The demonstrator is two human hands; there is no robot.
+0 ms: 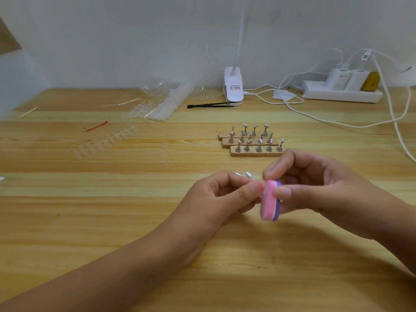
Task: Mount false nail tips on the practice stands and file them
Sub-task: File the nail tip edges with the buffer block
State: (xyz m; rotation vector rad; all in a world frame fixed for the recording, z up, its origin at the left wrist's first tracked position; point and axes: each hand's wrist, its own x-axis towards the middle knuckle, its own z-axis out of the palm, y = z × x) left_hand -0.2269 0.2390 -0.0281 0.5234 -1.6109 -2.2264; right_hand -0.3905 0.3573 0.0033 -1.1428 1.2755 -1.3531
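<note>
Lying at the far left of the wooden table (67, 221) is a thin wooden stick (27, 112), with a red strip (95, 126) to its right. Clear nail tips on strips (105, 140) lie flat near the red strip, and a looser heap of clear strips (155, 106) sits farther back. A black tool (209, 105) lies beside the white clip lamp (233, 86) at the table's rear.

The practice stands (254, 140), three wooden bars with silver pegs, lie side by side near the middle, just beyond the hands. The left hand (216, 197) is curled, its thumb and forefinger pressed together and touching the pink face of the buffer block (270, 200). Whether they pinch anything cannot be told. Two small silver pieces (248, 174) show just behind its fingers.

The block is held off the table, upright, between the two hands. The right hand (315, 188) grips it, with the forefinger at its top end and the thumb on its purple side; the other fingers curl behind it. At the back right, a white power strip (342, 95) lies against the wall, with white cables (337, 122) trailing across the table.
</note>
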